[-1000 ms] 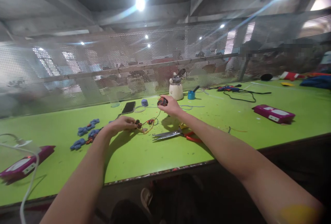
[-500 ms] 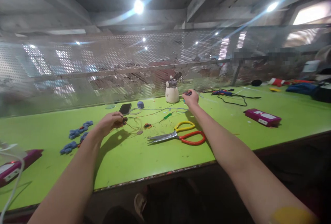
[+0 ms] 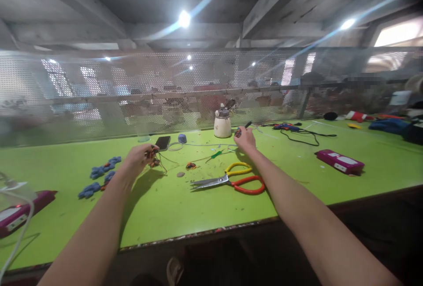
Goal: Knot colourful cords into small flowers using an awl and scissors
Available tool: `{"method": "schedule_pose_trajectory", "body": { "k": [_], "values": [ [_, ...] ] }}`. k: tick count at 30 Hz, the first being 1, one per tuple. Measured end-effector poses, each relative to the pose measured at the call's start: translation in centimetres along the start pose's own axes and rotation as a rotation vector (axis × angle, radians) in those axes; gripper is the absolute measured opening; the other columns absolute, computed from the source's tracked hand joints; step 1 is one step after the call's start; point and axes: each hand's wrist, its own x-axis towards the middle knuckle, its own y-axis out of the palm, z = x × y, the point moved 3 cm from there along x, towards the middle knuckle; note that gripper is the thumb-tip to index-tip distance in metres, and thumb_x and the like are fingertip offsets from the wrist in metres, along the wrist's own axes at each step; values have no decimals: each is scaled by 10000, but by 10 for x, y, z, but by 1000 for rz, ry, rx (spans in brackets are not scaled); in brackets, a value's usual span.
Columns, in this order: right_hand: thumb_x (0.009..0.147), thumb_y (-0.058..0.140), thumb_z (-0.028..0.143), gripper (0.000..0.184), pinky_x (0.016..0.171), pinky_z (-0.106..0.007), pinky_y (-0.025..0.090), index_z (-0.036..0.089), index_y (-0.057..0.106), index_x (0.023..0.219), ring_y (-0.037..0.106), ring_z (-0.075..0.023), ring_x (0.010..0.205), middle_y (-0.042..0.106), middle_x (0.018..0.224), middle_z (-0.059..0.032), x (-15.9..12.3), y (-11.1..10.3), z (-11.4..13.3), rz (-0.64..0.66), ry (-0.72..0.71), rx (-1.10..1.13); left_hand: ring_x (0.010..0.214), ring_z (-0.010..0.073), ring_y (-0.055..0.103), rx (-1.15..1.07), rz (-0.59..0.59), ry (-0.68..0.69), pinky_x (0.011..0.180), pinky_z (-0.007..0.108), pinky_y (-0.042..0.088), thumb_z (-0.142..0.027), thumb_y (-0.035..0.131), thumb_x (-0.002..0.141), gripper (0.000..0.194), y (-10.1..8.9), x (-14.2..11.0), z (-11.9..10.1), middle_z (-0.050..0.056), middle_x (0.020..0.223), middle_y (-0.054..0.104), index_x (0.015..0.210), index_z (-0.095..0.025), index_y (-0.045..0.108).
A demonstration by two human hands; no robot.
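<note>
My left hand (image 3: 140,158) is closed on a small dark-and-orange yarn piece (image 3: 154,159), with loose tan strands hanging toward the table. Farther right, beside the white bottle (image 3: 222,125), my right hand (image 3: 246,140) is wrapped round a slim dark tool with reddish stripes; its black end (image 3: 248,124) sticks up past the fingers. I cannot tell the tool's kind. Between the hands lie another orange-and-black yarn piece (image 3: 191,166), a green-handled hook (image 3: 216,155) and large scissors (image 3: 228,180) with one yellow and one red handle.
Blue knitted pieces (image 3: 101,170) lie left, near a magenta power strip (image 3: 28,211). A phone (image 3: 162,143) and blue yarn ball (image 3: 182,138) sit behind. Another magenta box (image 3: 340,161) and a corded blue tool (image 3: 286,126) are right. Perforated mesh (image 3: 185,101) bounds the green table.
The view has tilted slightly upward. Strands at my left hand now hang looser, closer to it. In my right hand, the tool's black end now points up.
</note>
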Motion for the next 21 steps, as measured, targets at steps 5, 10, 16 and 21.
{"method": "schedule_pose_trajectory", "body": {
  "k": [5, 10, 16, 21],
  "values": [
    [753, 637, 269, 511, 926, -329, 365, 228, 520, 1249, 446, -257, 1116, 471, 1242, -113, -18, 10, 38, 142, -306, -26, 422, 52, 367, -153, 153, -54, 362, 163, 260, -177, 616, 567, 205, 16, -6, -2, -1, 530, 510, 740, -73, 652],
    [688, 696, 203, 402, 932, -478, 346, 145, 647, 1083, 415, -357, 1138, 547, 1180, -178, -26, 13, 38, 289, -343, -34, 494, 79, 461, -219, 172, -49, 389, 156, 316, -108, 622, 554, 245, 19, -11, -7, 21, 594, 565, 793, -92, 672],
    [796, 603, 216, 356, 1019, -443, 311, 114, 623, 1137, 411, -292, 1215, 530, 1257, -171, -46, -5, 84, 387, -454, 212, 511, 87, 497, -276, 178, -7, 395, 149, 331, -88, 601, 538, 196, 23, -20, -25, 35, 585, 602, 716, -102, 682],
    [745, 686, 279, 604, 785, -272, 514, 212, 485, 1311, 594, -163, 1006, 607, 1198, -82, -105, -10, 139, 693, -632, 558, 653, 103, 592, -314, 220, 63, 574, 157, 451, -98, 605, 557, 236, 29, -30, -44, 44, 698, 685, 768, -145, 702]
  ]
}}
